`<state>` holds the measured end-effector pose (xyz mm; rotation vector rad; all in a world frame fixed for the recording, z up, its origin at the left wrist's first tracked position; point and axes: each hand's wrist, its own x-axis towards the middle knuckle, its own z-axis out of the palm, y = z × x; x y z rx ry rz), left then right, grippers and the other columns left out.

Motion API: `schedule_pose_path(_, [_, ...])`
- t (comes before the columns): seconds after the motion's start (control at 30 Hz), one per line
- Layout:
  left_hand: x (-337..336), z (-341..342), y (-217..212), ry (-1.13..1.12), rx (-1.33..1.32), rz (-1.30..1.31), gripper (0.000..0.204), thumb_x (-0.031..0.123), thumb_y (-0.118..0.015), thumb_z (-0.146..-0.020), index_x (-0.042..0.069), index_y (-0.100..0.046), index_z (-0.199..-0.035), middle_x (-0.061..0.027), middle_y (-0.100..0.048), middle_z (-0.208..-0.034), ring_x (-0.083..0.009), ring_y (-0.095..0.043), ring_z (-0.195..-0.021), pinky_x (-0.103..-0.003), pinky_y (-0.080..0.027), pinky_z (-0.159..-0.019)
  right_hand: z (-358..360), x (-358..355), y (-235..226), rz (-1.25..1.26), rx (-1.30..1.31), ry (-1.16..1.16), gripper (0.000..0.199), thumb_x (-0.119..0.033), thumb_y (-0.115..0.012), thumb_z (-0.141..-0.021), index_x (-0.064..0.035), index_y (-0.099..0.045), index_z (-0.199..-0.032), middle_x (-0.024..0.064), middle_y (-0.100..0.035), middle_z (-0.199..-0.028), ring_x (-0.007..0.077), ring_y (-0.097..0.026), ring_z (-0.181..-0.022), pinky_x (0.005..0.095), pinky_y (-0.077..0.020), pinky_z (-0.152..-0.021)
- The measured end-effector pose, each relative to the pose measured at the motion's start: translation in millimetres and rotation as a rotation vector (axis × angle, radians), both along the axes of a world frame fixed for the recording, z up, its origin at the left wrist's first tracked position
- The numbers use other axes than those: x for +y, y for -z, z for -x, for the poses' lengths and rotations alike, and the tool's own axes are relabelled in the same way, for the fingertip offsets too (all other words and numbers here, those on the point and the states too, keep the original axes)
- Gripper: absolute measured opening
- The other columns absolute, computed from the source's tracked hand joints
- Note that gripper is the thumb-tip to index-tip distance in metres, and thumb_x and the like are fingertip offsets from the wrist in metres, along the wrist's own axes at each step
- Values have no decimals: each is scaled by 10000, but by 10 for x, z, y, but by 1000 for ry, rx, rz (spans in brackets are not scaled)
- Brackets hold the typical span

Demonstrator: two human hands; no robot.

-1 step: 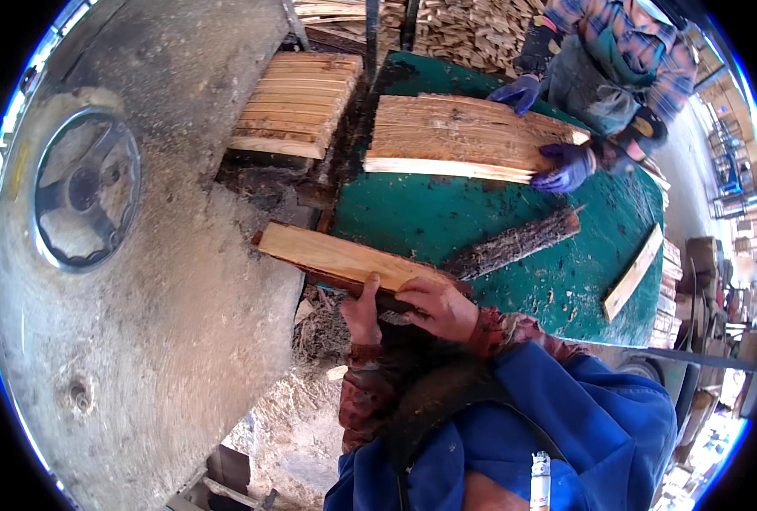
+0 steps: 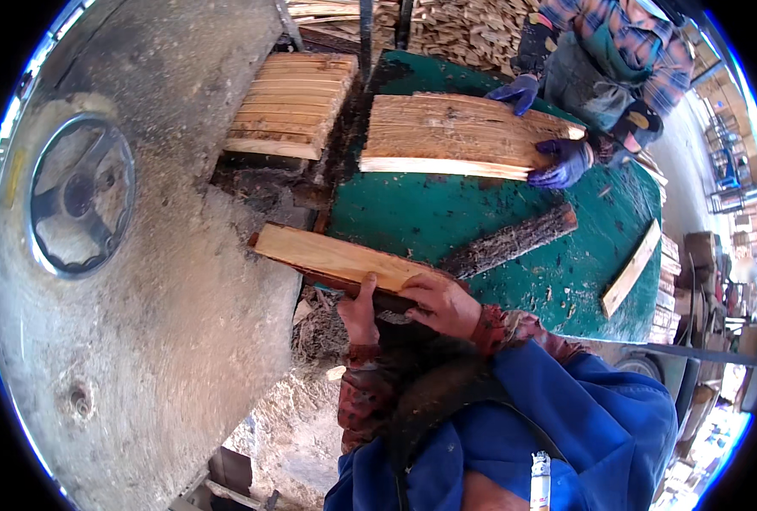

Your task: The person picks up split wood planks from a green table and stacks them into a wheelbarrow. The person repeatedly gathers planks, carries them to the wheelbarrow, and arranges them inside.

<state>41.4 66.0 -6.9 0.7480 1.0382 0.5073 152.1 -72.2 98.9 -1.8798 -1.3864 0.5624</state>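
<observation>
Plainly the cutting is partway through: the left hand and the right hand both clasp the near end of a pale wooden block, thumbs and fingers wrapped over its edge, and its far end pokes toward the big grey machine housing. Beyond the grip, a stack of thin cut slats lies already finished, and a second bundle of slats rests on the green table under a co-worker's purple-gloved hands. Just right of the grip lies a bark-covered offcut. By my judgement, this block remains uncut.
</observation>
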Motion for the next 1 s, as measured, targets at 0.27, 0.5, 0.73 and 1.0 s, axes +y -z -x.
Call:
schedule_pose_path(0.27, [-17, -3, 81, 20, 160, -62, 562, 197, -817, -801, -117, -571, -1196, -145, -641, -1116, -227, -649, -908, -362, -565, -777, -1012, -991, 236, 255, -425, 135, 692, -114, -819, -641, -40, -550, -1274, 180, -498, -1285, 382, -476, -1221, 468, -441, -1004])
schedule_pose_path(0.5, [-11, -5, 134, 10, 77, -77, 578, 223, -819, -805, -127, -570, -1191, -154, -638, -1110, -224, -647, -894, -353, -562, -776, -1424, -1361, 328, 468, -717, 163, 915, -350, -909, -540, -46, -530, -1315, 169, -476, -1254, 355, -433, -1244, 474, -363, -1017])
schedule_pose_path(0.73, [-35, 23, 45, 6, 125, -118, 568, 252, -817, -811, -99, -583, -1192, -133, -643, -1095, -217, -641, -885, -350, -559, -743, -1532, -1245, 171, 575, -659, 120, 743, -421, -898, -516, -62, -579, -1083, 135, -509, -1099, 330, -472, -1114, 447, -397, -884])
schedule_pose_path(1.0, [-43, 21, 145, -37, 2, -84, 556, 258, -807, -817, -89, -582, -1189, -128, -649, -1079, -212, -650, -882, -342, -567, -721, -1479, -1404, 148, 498, -526, 136, 242, -240, -743, -787, -95, -614, -931, 105, -575, -925, 345, -586, -902, 487, -465, -756])
